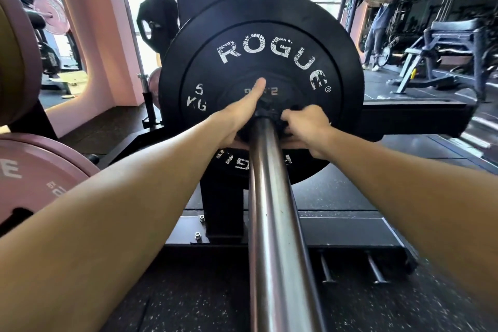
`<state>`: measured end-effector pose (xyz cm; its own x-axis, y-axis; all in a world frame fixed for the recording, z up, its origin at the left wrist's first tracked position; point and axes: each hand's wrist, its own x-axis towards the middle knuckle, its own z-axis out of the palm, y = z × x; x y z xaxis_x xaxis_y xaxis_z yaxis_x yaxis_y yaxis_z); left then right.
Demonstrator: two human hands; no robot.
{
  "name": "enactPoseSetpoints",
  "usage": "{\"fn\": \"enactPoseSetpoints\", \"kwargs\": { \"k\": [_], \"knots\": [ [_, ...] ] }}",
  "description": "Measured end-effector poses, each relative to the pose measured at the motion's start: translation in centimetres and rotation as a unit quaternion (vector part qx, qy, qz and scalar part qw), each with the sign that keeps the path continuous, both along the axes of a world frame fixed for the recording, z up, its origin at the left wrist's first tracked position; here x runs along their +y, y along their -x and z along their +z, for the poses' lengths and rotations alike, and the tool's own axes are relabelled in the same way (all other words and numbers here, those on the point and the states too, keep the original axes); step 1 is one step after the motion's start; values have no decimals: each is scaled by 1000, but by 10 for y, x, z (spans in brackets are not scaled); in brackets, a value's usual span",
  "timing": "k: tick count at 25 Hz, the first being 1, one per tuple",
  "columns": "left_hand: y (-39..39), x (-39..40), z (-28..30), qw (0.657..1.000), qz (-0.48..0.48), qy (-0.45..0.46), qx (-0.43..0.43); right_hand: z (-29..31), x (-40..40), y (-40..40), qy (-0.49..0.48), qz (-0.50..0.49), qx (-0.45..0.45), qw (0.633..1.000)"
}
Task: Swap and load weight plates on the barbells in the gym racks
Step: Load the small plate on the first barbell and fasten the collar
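Observation:
A black bumper plate [269,35] marked ROGUE and 5 KG sits on the steel barbell sleeve [275,210], which runs from the bottom of the view up to the plate's hub. A small black collar [272,113] sits on the sleeve against the plate. My left hand [239,116] holds the collar from the left, with the thumb stretched up over the hub. My right hand [307,127] grips the collar from the right with curled fingers. The collar is mostly hidden by both hands.
Pink plates [35,178] hang at the left edge, one higher up [52,13]. A black plate [157,24] is stored on the rack upright behind. At the right stand a blue bench machine [444,54] and a person [380,21]. Rubber floor lies below.

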<state>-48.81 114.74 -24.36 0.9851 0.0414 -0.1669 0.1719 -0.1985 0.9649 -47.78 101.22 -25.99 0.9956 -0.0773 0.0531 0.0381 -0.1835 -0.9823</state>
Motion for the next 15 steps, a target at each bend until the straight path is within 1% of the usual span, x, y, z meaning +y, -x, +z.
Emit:
{"fn": "enactPoseSetpoints", "kwargs": {
  "k": [2, 4, 6, 8, 11, 12, 15],
  "knots": [
    [-4, -3, -1, 1000, 19, -1, -3, -4, 4, -2, -81, -9, 59, 995],
    [-8, -2, -3, 1000, 27, 13, 3, -4, 4, -3, -114, -7, 74, 991],
    [-12, -2, -3, 999, 37, 19, 4, -4, 1, -1, -90, 2, 75, 993],
    [-16, -2, -6, 998, 58, 27, -3, -6, -3, -2, -32, 10, 63, 997],
    [-17, 0, -17, 990, 132, 30, -45, -7, -6, 1, 13, 22, 56, 998],
    [-18, 3, -19, 988, 143, 28, -55, -8, -6, 1, 23, 27, 58, 998],
    [-15, 4, -16, 993, 99, 50, -33, -8, -7, 3, 59, 39, 65, 995]
  ]
}}
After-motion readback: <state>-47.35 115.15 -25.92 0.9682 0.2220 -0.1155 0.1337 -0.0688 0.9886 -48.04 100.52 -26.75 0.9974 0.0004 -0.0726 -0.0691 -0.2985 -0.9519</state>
